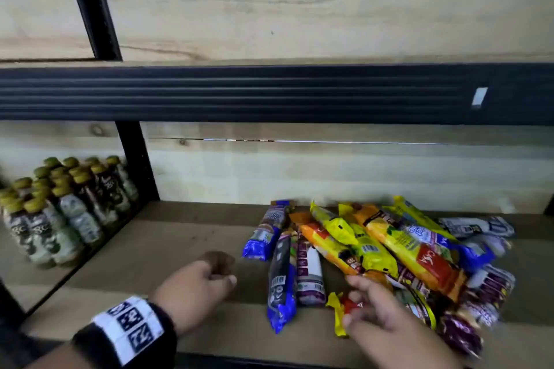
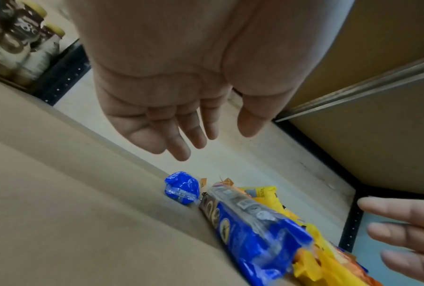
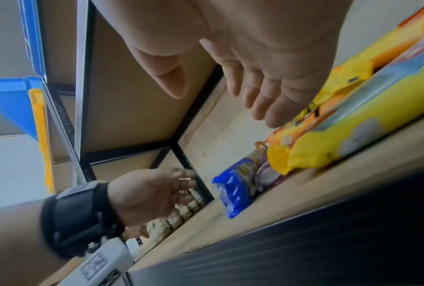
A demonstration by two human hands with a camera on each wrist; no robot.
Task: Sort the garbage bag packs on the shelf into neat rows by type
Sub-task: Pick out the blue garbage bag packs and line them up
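We are looking down at a wooden shelf (image 1: 168,237) where the garbage bag packs (image 1: 374,252) are lying in a loose, overlapping heap on its right half, yellow, orange, blue and purple ones crossing each other at angles. Our left hand (image 1: 195,287) is hovering over the bare board just left of the heap, its grip apart, fingers relaxed and holding nothing, as the left wrist view is showing. Our right hand (image 1: 377,308) is reaching over the near edge of the heap, fingers spread and straight, grip also apart; whether it is touching a pack we cannot tell. Bottles with yellow-green caps (image 1: 60,204) are standing in the neighbouring bay at left.
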